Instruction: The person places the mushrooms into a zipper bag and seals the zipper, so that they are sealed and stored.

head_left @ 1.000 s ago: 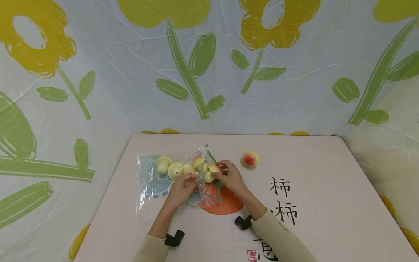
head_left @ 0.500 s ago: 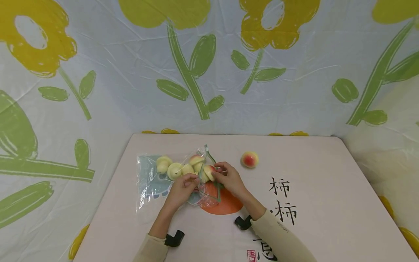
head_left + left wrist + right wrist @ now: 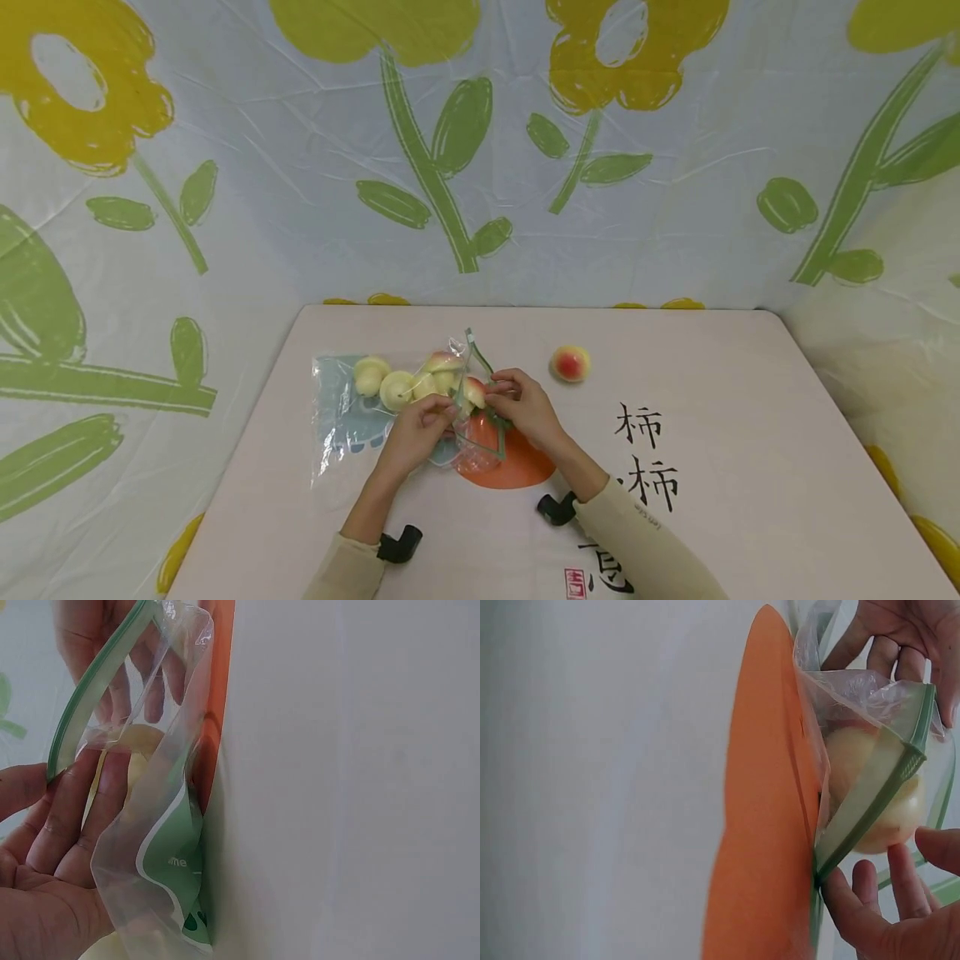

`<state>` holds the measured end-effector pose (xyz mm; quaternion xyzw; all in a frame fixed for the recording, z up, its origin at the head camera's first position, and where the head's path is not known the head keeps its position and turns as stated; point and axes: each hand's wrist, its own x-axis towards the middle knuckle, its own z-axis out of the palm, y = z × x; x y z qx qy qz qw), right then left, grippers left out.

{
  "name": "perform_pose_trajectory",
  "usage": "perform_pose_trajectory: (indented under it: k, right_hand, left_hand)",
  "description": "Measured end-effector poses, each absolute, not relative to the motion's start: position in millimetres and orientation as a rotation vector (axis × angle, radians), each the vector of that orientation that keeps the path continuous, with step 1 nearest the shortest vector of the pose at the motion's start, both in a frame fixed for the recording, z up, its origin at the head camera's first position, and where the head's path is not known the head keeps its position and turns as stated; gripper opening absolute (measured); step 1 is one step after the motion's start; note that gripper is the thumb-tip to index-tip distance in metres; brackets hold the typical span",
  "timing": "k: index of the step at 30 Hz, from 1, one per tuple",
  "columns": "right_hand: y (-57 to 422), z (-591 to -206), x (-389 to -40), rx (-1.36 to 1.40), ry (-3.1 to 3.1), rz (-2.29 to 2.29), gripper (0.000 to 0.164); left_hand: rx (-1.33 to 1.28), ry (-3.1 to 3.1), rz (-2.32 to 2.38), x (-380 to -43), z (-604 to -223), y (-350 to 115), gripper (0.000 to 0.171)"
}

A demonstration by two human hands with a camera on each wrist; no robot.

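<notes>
Head view: hands [image 3: 415,433] [image 3: 528,410] at bag's [image 3: 356,423] mouth, well inside table's [image 3: 750,417] side edges.

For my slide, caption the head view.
Left grip pinches a clear bag of pale fruits; right grip at its mouth; a reddish fruit apart.

Soft, even light covers the bench [image 3: 750,400] around the left hand [image 3: 415,435]; white glare streaks the plastic bag [image 3: 328,429] left of that hand; both wrist views are dimmer and greyer, with faint shadow beside the bag near the left hand
</notes>
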<state>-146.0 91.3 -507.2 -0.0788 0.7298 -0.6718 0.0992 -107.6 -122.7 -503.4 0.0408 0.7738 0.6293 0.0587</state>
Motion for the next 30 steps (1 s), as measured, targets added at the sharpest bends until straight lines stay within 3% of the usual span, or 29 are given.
perform_pose_trajectory:
  k: [20, 30]
  right_hand:
    - [89, -509, -147, -0.484, 2.228, -1.717, 0.041]
    - [99, -504, -148, -0.502, 2.023, -1.856, 0.045]
  left_hand:
    - [0.120, 2.337, 1.900, -105, -494, -121, 0.015]
    - [0.084, 2.339, 1.888, -106, -498, -122, 0.017]
